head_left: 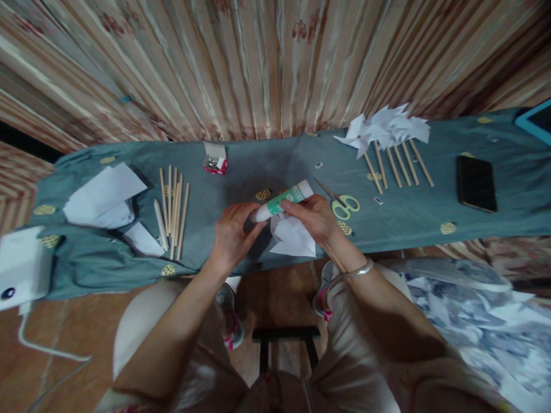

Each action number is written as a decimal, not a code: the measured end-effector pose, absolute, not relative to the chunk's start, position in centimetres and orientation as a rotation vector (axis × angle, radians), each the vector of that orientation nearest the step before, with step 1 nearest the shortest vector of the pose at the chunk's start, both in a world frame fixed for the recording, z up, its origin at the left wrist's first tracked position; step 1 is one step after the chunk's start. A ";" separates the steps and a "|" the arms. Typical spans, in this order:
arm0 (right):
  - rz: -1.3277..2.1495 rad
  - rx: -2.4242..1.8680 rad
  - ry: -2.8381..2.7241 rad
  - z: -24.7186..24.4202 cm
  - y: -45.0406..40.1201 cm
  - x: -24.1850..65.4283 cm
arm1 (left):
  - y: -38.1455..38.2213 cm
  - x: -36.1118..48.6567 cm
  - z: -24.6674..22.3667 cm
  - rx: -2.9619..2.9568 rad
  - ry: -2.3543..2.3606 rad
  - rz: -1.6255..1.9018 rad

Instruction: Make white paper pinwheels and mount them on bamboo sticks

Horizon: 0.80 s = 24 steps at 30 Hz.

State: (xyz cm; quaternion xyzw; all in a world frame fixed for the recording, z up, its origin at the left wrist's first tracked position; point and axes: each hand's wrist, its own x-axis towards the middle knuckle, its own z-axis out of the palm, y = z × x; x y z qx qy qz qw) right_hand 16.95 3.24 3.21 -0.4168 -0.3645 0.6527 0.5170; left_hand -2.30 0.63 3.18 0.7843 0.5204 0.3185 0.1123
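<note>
One tube [274, 206] partly behind fingers [297, 209], paper [298, 240] part-hidden

A pleated curtain [267, 69], striped in beige, brown and rust with reddish printed motifs, fills the background from side to side; against it runs 1 long, narrow table [430, 226], draped in a wrinkled grey-green cloth [176, 155] with scattered yellow oval motifs; a dark bar [28, 143] juts in at the left edge; below lies a brown floor [86, 332] with faint pale lines; 1 black-framed stool [286, 334] stands there; the light is dim and soft, the floor beneath the table shadowed.
</note>
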 end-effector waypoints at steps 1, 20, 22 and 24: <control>1.554 -1.006 -0.893 3.3 3.2 16.8 | 0.6 -2.3 3.2 2.301 1.530 0.943; 1.106 -1.186 -1.411 2.3 1.4 20.6 | 1.8 -5.1 2.6 2.075 1.762 0.874; 0.965 -1.239 -1.581 2.2 0.6 21.8 | 2.2 -6.0 2.2 2.143 1.821 0.786; 0.852 -1.285 -1.719 2.2 -0.2 22.5 | 2.4 -6.5 1.9 2.232 1.846 0.713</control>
